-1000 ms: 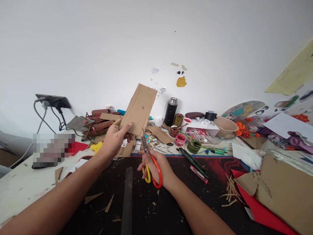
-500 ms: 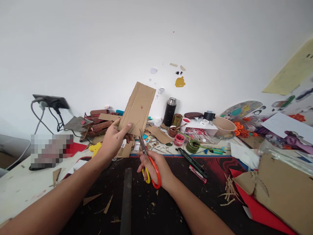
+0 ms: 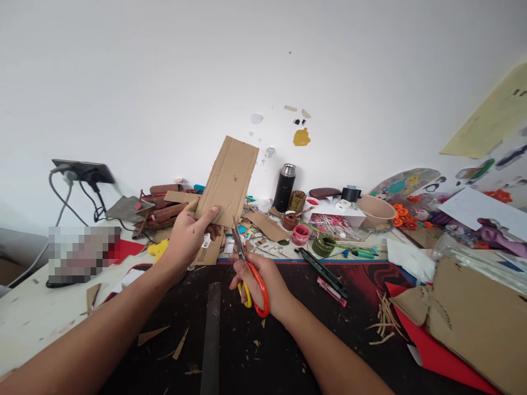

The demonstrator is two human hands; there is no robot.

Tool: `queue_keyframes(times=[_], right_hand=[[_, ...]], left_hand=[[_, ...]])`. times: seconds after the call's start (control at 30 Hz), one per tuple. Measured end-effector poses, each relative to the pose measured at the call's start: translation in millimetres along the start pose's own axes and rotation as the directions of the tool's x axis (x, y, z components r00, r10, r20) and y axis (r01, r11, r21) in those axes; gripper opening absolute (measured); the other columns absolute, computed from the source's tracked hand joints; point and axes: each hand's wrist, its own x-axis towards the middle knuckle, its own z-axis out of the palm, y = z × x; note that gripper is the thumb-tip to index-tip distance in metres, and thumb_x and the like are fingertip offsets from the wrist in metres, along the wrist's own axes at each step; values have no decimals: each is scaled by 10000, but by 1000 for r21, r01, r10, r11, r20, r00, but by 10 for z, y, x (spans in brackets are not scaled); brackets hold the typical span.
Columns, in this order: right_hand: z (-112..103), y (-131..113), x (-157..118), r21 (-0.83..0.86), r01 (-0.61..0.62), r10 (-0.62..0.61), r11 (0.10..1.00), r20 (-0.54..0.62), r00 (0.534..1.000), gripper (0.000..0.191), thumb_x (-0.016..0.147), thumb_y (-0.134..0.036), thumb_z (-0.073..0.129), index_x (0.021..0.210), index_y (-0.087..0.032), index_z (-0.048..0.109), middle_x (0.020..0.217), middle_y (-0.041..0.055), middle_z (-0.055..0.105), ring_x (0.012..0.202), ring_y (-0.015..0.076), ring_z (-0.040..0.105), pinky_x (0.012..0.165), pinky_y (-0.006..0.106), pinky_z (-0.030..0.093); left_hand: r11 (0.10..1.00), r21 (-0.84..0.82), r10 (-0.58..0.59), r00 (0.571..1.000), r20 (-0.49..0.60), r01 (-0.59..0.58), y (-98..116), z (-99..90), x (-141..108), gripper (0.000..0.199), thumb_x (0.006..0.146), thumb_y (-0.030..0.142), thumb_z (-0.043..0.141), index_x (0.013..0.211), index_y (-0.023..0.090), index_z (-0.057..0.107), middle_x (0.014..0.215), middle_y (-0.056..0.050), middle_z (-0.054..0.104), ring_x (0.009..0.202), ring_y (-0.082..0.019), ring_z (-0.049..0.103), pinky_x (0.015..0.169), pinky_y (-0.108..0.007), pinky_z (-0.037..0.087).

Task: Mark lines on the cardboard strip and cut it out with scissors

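Raised over the back of the mat, a flat strip of brown cardboard (image 3: 230, 178) is gripped near its lower end by my left hand (image 3: 191, 230), thumb on its face. My right hand (image 3: 259, 282) has its fingers in the handles of scissors (image 3: 255, 285) with one red and one yellow loop. The scissor blades point upward and lie close to the cardboard's lower right corner; whether they touch it is hard to tell. Below, a long dark metal ruler (image 3: 211, 334) lies on the black mat (image 3: 255, 367) among small cardboard scraps.
Paint jars, including a pink one (image 3: 301, 235) and a green one (image 3: 323, 244), stand behind the mat beside a black flask (image 3: 285, 187). A dark green cutter (image 3: 321, 271) lies on the mat. Cardboard (image 3: 481, 318) and red sheets are at right. A power strip (image 3: 84, 171) is at left.
The whole view has shifted slightly, so things appear a little further left. Both hands keep their holds on the cardboard and the scissors.
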Motion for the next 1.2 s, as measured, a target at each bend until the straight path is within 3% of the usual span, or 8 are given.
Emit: queue_keyframes(times=[1.2], right_hand=[[8,-16,-2,8,-4,5,1000,-14,1000,769,898,-883,636,1127,-154,722,722,32,743,401,116,568,395,217,441]], left_hand=[[999,14,41,999,-28,-41,44,22,-48,384,840,475,834,991,195,620,597,38,653,416,-149,577,374,-252,429]])
